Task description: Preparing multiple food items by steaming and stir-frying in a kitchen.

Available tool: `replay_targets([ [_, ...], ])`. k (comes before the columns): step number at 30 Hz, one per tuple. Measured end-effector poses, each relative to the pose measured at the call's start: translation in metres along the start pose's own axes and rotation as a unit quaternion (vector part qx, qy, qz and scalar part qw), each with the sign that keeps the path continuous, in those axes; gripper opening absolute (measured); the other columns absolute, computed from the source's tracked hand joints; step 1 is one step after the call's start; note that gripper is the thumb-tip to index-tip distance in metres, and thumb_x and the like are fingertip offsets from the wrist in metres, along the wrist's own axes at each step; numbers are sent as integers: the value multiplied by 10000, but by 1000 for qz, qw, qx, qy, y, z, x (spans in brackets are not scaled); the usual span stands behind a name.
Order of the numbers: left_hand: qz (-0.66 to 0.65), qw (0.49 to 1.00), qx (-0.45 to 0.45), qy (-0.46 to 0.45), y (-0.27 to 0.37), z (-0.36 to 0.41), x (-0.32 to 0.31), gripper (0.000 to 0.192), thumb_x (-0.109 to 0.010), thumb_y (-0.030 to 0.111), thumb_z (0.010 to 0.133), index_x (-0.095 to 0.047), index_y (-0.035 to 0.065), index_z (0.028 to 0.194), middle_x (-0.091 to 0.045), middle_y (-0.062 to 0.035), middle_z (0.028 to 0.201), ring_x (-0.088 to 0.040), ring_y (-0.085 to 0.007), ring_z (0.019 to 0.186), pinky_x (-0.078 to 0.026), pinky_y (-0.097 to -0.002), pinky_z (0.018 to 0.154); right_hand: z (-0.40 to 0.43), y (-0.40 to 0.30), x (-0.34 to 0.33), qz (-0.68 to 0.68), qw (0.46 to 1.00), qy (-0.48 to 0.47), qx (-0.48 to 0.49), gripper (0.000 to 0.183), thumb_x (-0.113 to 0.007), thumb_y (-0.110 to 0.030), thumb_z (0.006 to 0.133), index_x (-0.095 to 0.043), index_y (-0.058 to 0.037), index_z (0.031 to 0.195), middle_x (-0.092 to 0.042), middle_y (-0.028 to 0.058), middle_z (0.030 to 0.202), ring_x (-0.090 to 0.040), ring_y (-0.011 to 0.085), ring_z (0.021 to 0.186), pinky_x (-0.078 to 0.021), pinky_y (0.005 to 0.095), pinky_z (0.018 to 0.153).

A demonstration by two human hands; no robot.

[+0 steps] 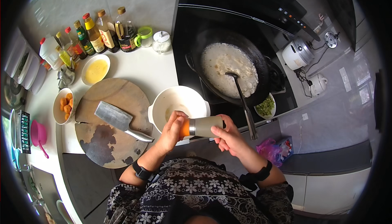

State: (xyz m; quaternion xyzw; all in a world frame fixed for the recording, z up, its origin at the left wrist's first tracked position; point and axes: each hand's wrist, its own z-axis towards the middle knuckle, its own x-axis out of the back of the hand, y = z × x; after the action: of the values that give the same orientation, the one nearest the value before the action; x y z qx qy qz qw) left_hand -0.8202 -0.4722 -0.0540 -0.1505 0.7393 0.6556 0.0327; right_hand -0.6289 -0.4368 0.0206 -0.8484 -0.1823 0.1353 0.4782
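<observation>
A taupe cylindrical container (202,127) with a silver band and an orange end lies level between both hands. My left hand (172,132) is wrapped around the orange end. Its other end is gripped by my right hand (229,136), whose thumb rests along the body. Below and behind the container sits a white two-handled pot (167,101), partly hidden by it and my left hand. To the upper right, a black wok (264,70) holds a whitish bubbling soup (214,58) with pale clumps. A metal ladle (242,101) leans in it, its handle reaching toward my right hand.
A cleaver (114,115) lies on a round wooden chopping board (92,101). Nearby stand a bowl of yellow liquid (96,70), a bowl of orange balls (66,106) and a bowl of chopped greens (265,106). Several sauce bottles (107,34) line the wall.
</observation>
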Motion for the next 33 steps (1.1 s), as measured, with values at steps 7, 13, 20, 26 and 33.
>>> replay_targets([
  [7,-182,940,251,-139,9,9,11,373,-275,371,886,-463,70,1002,-492,-56,644,-389,-116,389,-272,-203,328,6,-6,-15,-414,770,55,483,522,-672,-240,733,-411,-50,1143,-540,142,924,-592,220,719,-503,316,583],
  [13,-48,971,202,-119,17,10,14,369,-298,357,860,-484,80,1016,-521,-56,791,-466,-97,536,-342,-180,384,3,10,-3,-246,937,13,249,475,-598,-280,803,-404,-45,1167,-496,146,994,-570,172,731,-481,240,515],
  [20,114,987,-74,-80,4,-3,3,433,-256,435,890,-451,77,1035,-503,-52,864,-468,-100,613,-389,-212,469,18,18,2,45,999,5,-15,432,-531,-322,811,-378,-55,1114,-518,123,786,-536,141,490,-411,240,363],
  [26,-214,913,271,-217,6,21,35,319,-310,314,866,-479,72,984,-529,-60,770,-478,-145,499,-323,-186,369,-6,-19,-14,-517,692,13,503,678,-679,-291,714,-354,-99,1277,-491,172,1073,-593,290,834,-503,359,652],
  [33,138,984,-78,-84,20,2,13,351,-365,347,894,-478,43,1028,-530,-86,921,-529,-180,789,-456,-293,679,22,28,15,120,980,-120,-108,559,-440,-494,851,-420,-4,1120,-563,158,836,-560,173,549,-447,271,394],
])
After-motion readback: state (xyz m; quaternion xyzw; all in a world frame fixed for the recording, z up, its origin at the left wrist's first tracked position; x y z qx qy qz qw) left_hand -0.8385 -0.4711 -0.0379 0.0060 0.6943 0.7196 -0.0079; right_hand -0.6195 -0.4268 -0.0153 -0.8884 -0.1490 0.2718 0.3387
